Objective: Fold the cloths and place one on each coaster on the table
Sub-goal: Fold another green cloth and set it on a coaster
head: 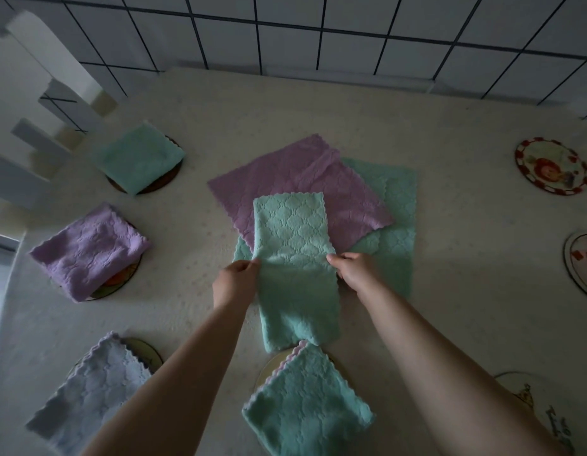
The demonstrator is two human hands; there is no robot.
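The mint-green quilted microfibre cloth (293,258), already folded into a long strip, lies in the middle of the pale speckled surface (450,258), its far half resting on the flat pile of unfolded cloths and its near end reaching toward the person. The left hand (234,279) pinches its left edge and the right hand (356,269) pinches its right edge, both at about mid-length, fingers curled onto the fabric.

This cloth looks light, soft and limp, with a plush diamond-embossed pile and scalloped edges. It will likely sag wherever it is unsupported, so holding both long edges at the fold line, as now, seems the sound grip; a corner pinch would let the layers slide apart. The pile probably clings a little to the cloths beneath, so lifting rather than dragging seems wise.

Under it lie a lilac quilted cloth (305,182) spread flat and a larger mint-green cloth (397,218) below that, both unfolded.

Four coasters already carry folded squares: a mint one far left (139,158), a lilac one left (88,250), a pale blue-grey one near left (88,393), and a mint one with a lilac edge near centre (305,406). Round, flat, printed coasters remain bare at the far right (550,166), right edge (581,264) and near right (528,399).
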